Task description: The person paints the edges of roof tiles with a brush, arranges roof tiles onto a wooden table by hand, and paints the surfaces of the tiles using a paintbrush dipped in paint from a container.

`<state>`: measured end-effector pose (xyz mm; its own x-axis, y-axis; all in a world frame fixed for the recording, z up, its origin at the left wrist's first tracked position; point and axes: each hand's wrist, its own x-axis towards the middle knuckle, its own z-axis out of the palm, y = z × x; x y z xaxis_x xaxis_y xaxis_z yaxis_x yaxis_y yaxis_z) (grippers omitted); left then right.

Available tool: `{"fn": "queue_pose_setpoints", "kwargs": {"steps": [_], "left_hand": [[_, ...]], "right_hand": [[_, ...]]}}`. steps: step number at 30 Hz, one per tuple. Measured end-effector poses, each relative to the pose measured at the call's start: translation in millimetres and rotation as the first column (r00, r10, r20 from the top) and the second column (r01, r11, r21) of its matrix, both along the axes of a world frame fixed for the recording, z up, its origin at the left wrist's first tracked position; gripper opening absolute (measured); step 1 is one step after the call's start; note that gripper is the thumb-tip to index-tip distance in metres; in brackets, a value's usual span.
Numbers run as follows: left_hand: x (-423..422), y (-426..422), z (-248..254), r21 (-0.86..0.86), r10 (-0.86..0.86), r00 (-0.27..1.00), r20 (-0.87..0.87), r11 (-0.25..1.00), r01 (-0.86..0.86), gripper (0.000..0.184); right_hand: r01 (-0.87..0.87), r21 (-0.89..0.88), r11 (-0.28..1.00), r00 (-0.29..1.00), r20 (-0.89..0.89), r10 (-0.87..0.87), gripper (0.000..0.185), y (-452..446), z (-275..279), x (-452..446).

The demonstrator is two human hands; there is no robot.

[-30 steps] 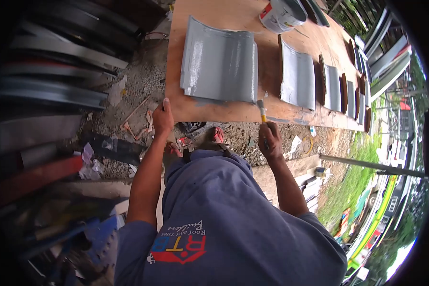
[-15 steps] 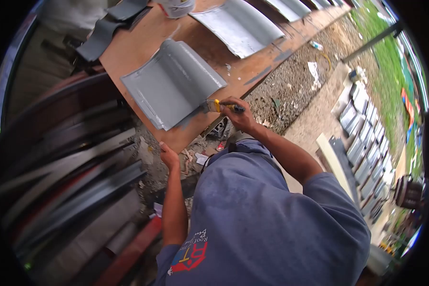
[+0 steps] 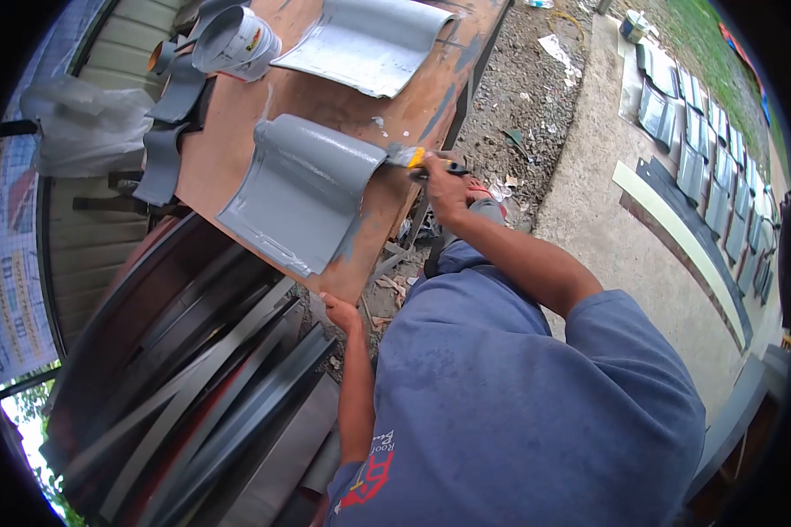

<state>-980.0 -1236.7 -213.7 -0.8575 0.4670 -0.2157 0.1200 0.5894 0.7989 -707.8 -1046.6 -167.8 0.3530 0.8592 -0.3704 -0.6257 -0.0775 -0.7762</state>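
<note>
A curved roof tile (image 3: 303, 198), coated in glossy grey paint, lies on the brown wooden table. My right hand (image 3: 446, 189) is closed around the dark handle of a paintbrush (image 3: 416, 158) with a yellow ferrule. Its grey bristles touch or nearly touch the tile's upper right corner. At the table's near corner (image 3: 338, 279), my left hand (image 3: 343, 314) grips the edge, its fingers partly hidden. Farther up the table lies a second, lighter tile (image 3: 365, 44), shiny and silvery grey.
A paint-smeared white bucket (image 3: 242, 53) stands at the table's far left, near more grey tiles (image 3: 160, 162). Long metal strips (image 3: 211, 378) are stacked below left. Rows of tiles (image 3: 699, 132) lie on the concrete at right, by a long pale strip (image 3: 677, 246). Gravel borders the table.
The brush in my right hand has moved up along the tile's right edge to its upper corner. The view has shifted, bringing the bucket fully into sight. My left hand stays at the table corner.
</note>
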Motion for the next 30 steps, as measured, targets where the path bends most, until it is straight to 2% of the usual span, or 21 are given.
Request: {"fn": "queue_pose_setpoints", "kwargs": {"steps": [4, 6, 8, 10, 12, 13, 14, 16, 17, 18, 20, 22, 24, 26, 28, 30], "left_hand": [[-4, -3, -5, 0.000, 0.000, 1.000, 0.010, 1.000, 0.000, 0.082], [-8, -4, -9, -0.019, -0.012, 1.000, -0.007, 1.000, 0.012, 0.082], [-9, -3, -11, 0.023, -0.004, 0.999, 0.042, 1.000, 0.003, 0.082], [-6, -3, -7, 0.004, -0.005, 1.000, 0.018, 1.000, 0.005, 0.082], [-1, -2, -3, -0.022, -0.014, 1.000, -0.003, 1.000, 0.014, 0.082], [-1, -2, -2, 0.011, -0.011, 1.000, 0.018, 1.000, 0.011, 0.082], [-1, -2, -2, 0.043, -0.008, 0.999, 0.039, 0.999, 0.006, 0.082], [-2, -3, -4, 0.047, -0.005, 1.000, 0.026, 0.999, 0.003, 0.081], [-3, -3, -5, 0.053, -0.001, 1.000, 0.016, 0.999, 0.001, 0.081], [1, 0, 2, 0.058, 0.000, 1.000, 0.018, 0.998, -0.001, 0.081], [10, 1, 18, -0.041, 0.025, 0.999, 0.043, 0.999, -0.023, 0.082], [1, 0, 5, -0.043, 0.034, 0.999, 0.027, 0.999, -0.033, 0.082], [-1, -2, -1, -0.051, 0.027, 1.000, 0.011, 0.998, -0.027, 0.083], [2, -2, 4, 0.006, -0.002, 1.000, 0.025, 1.000, 0.002, 0.083], [-1, -3, 0, 0.002, 0.011, 1.000, 0.020, 1.000, -0.011, 0.083], [-2, -1, -3, 0.004, 0.018, 1.000, 0.022, 1.000, -0.018, 0.083]], "right_hand": [[-0.002, 0.061, 0.998, 0.986, -0.168, 0.012, 0.023, -10, 35, -17], [-0.018, 0.068, 0.998, 0.986, -0.164, 0.029, 0.024, -20, 39, -3], [0.002, 0.003, 1.000, 0.999, -0.039, -0.002, 0.025, -27, 39, 10], [0.019, -0.022, 1.000, 0.999, -0.049, -0.020, 0.026, -24, 25, 9], [-0.045, -0.037, 0.998, 0.999, 0.004, 0.045, 0.024, -14, 7, -3], [-0.118, -0.036, 0.992, 0.990, 0.070, 0.120, 0.022, -13, 17, -8], [-0.117, -0.037, 0.992, 0.990, 0.070, 0.119, 0.022, -12, 24, -14], [-0.098, 0.156, 0.983, 0.991, -0.071, 0.110, 0.021, -12, 39, -22], [-0.177, 0.149, 0.973, 0.979, -0.079, 0.190, 0.022, -22, 45, -11], [-0.178, 0.152, 0.972, 0.979, -0.075, 0.191, 0.022, -31, 50, -2], [-0.263, 0.150, 0.953, 0.962, -0.030, 0.271, 0.020, -42, 53, 15], [-0.270, 0.119, 0.955, 0.962, -0.008, 0.273, 0.018, -40, 52, 18], [-0.092, 0.119, 0.989, 0.996, 0.015, 0.091, 0.016, -28, 48, 14], [-0.099, 0.142, 0.985, 0.995, -0.019, 0.103, 0.018, -25, 46, 0], [-0.290, 0.211, 0.933, 0.957, 0.077, 0.280, 0.025, -31, 46, -14], [-0.302, 0.287, 0.909, 0.953, 0.092, 0.288, 0.024, -40, 47, -18]]}}
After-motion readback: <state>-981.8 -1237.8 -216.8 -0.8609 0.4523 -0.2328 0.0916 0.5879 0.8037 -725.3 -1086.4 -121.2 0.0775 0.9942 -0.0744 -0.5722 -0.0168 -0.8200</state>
